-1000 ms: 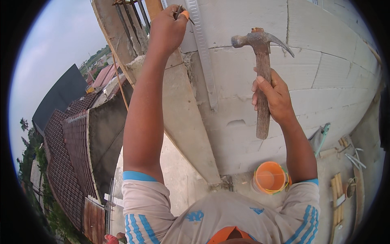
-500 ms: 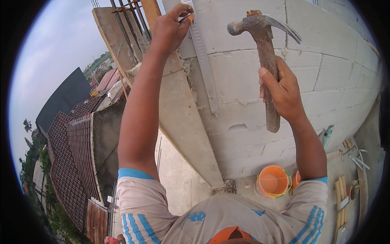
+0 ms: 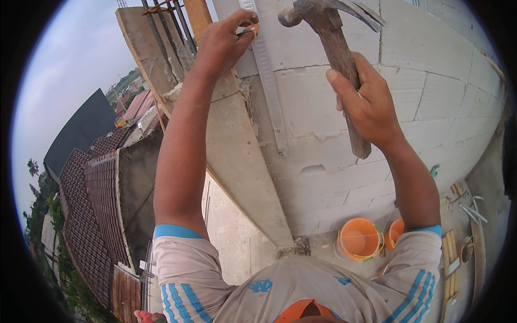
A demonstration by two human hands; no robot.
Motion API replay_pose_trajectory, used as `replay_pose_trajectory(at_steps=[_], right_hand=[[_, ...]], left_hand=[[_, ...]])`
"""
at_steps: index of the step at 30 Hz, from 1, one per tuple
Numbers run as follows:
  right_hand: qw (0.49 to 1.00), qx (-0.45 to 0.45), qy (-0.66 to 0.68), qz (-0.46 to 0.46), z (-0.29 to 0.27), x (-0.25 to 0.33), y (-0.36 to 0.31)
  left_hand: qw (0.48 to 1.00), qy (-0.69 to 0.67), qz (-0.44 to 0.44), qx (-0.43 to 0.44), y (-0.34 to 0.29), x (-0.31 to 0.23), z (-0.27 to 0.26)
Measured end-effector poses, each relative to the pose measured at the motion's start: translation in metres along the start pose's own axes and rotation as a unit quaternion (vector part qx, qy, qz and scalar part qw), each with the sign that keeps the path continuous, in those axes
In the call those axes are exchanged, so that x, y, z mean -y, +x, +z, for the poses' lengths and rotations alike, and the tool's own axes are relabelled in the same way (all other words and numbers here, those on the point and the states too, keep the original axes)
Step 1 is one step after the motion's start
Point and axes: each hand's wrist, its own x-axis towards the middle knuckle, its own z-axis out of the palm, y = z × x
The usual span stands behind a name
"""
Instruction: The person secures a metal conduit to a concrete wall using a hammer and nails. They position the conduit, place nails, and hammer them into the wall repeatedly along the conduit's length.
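My right hand [image 3: 369,102] grips the wooden handle of a claw hammer [image 3: 339,48], its head raised up and tilted to the left in front of the block wall. At the upper left, my left hand [image 3: 223,43] is pinched on a thin nail [image 3: 246,32], mostly covered by my fingers. Close beside those fingers, a long pale metal strip with slots [image 3: 266,75] hangs down the face of the pale block wall [image 3: 318,102]. The hammer head is apart from the nail.
Left of the strip stands a column boxed in with boards [image 3: 237,156], steel bars [image 3: 186,29] rising from its top. Below are orange buckets [image 3: 360,239]; wooden slats [image 3: 449,258] lie at the lower right. A drop on the left leads to tiled roofs [image 3: 91,188].
My right hand has moved the hammer up and to the left, and its head is tilted further toward my left hand. My left hand stays nearly in place, still pinching the nail.
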Motion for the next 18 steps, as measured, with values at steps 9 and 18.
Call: replay_pose_trajectory(at_steps=[9,18], right_hand=[[0.999,-0.003,-0.029,-0.023,0.008,0.006,0.014],[0.980,-0.037,-0.130,-0.149,0.013,0.008,0.032]], left_hand=[[0.997,0.071,0.018,-0.002,-0.001,0.005,0.006],[0.995,0.085,0.035,-0.035,-0.006,0.006,0.013]])
